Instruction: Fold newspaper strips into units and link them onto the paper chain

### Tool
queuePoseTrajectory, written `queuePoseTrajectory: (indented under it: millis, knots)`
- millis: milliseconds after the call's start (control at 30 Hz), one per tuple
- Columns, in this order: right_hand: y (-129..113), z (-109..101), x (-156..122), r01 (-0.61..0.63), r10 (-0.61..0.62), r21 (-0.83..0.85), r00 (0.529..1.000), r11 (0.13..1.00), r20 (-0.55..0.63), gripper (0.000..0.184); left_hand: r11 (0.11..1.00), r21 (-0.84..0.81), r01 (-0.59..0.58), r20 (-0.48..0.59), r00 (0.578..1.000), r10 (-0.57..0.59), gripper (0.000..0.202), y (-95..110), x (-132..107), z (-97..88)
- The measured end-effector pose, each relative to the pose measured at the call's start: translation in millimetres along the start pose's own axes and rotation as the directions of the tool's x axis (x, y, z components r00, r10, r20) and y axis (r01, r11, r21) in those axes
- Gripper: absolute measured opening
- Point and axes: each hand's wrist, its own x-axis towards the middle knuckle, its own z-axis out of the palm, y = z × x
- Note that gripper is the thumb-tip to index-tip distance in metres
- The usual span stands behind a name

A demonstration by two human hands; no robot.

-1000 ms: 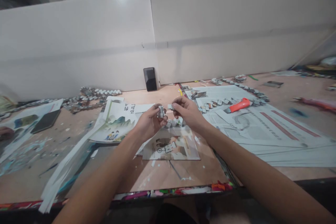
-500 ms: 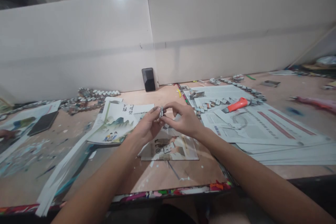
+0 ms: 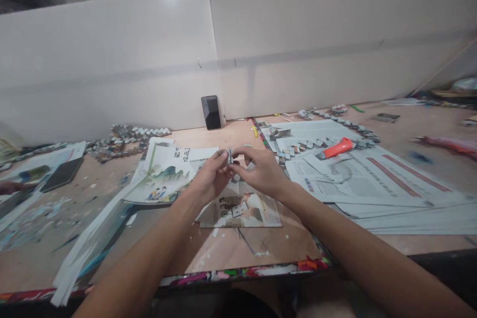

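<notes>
Head cam, both hands, table (image 3: 290,248) in front. On my feed the L hand (image 3: 213,176) pinches a small folded paper (image 3: 230,155) btwn thumb & fingers, narrow side toward me. The R hand (image 3: 263,171) meets it from the other side, thumb & forefinger tips closed on it, a gap visible btwn those two digits farther back. I can't make out the print on the pc.; too small. Location of pc.: btwn the two hands, mid-view, raised over the table. Below & nearer me: a printed leaflet (image 3: 242,208), flat, partly covered by the hands. L of the L hand: a booklet (image 3: 167,174) w/ green hills. Beyond: a phone (image 3: 211,112), upright, leaning on the white board (image 3: 316,25). R side: newspaper sheets (image 3: 372,174), w/ a zigzag paper chain (image 3: 309,145) & an orange cutter (image 3: 338,147) on top, the cutter's handle just beside the chain. Far L: a paper heap (image 3: 126,139) near the board, plus a dark flat slab (image 3: 61,175); another person's hand (image 3: 11,188) at frame edge, blurred. Near L: long paper strips (image 3: 85,253) hanging past the table edge.
</notes>
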Motion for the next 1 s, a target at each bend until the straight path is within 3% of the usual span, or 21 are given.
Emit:
queuePoseTrajectory:
  millis: [600, 867, 1000]
  knots:
    - [11, -5, 0, 0.090, -0.091, -0.026, 0.995, 0.996, -0.036, 0.019, 0.994, 0.084, 0.063, 0.209, 0.975, -0.079, 0.018, 9, -6, 1.6]
    - [19, -1, -2, 0.136, -0.137, -0.011, 0.990, 0.991, -0.022, 0.021, 0.991, 0.116, 0.064, 0.122, 0.989, -0.078, 0.027, 15, -9, 2.4]
    - [17, -7, 1, 0.063, -0.063, 0.035, 0.998, 0.997, 0.011, 0.026, 0.988, 0.140, 0.070, 0.175, 0.980, -0.094, 0.027, 17, -8, 0.5]
